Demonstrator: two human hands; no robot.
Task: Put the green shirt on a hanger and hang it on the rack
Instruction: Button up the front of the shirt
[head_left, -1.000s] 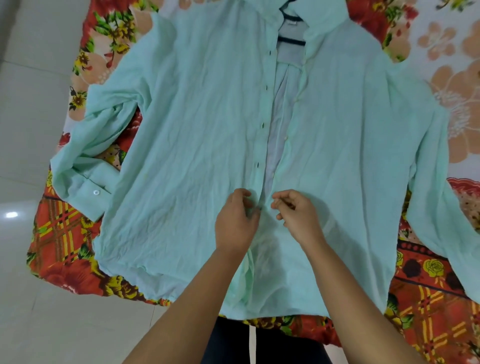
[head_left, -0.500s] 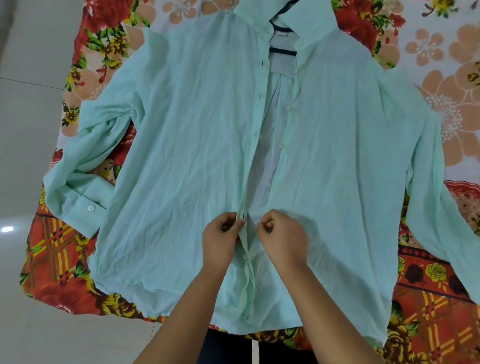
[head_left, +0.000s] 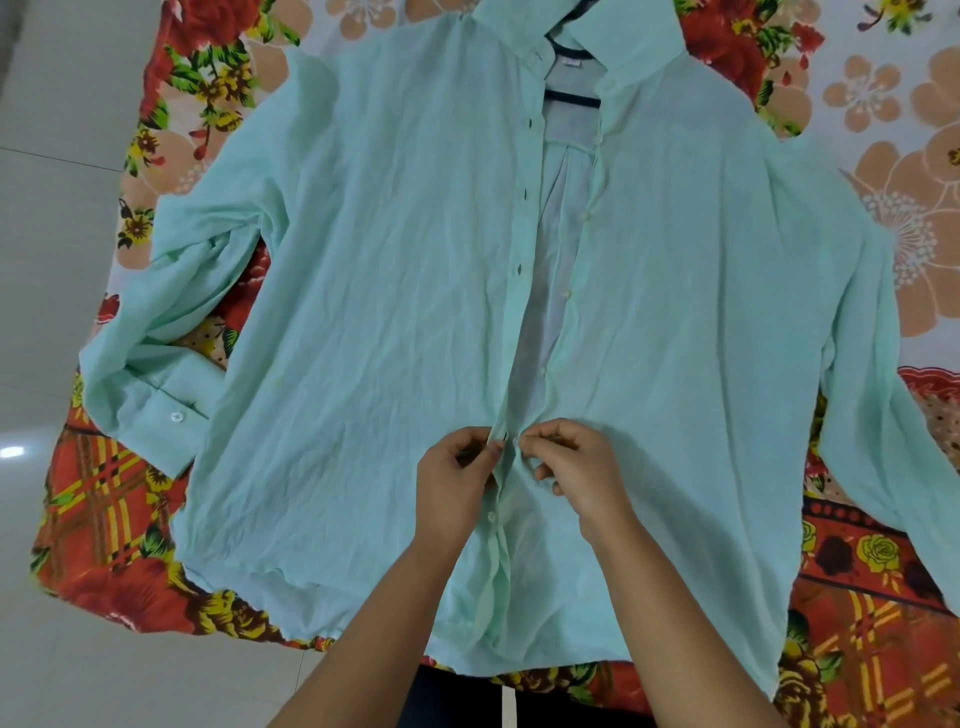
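Observation:
The pale green shirt (head_left: 374, 291) lies spread face up on a floral sheet, collar at the far end. A dark hanger (head_left: 571, 97) sits inside it, and only two short bars show in the neck opening. The front is open from the collar down to my hands. My left hand (head_left: 457, 480) pinches the buttonhole edge of the placket low on the shirt. My right hand (head_left: 576, 467) pinches the button edge right beside it. The two edges meet between my fingertips. Below my hands one button looks fastened.
The red and cream floral bedsheet (head_left: 104, 519) lies under the shirt on a bed or mattress. White tiled floor (head_left: 47, 208) runs along the left and the near edge. The left sleeve is folded back with its cuff (head_left: 161, 415) showing a button. The right sleeve trails off to the right.
Both hands have drawn the two front edges together. They now pinch them tight at one point on the lower placket. The view has tilted, so the shirt sits lower in frame.

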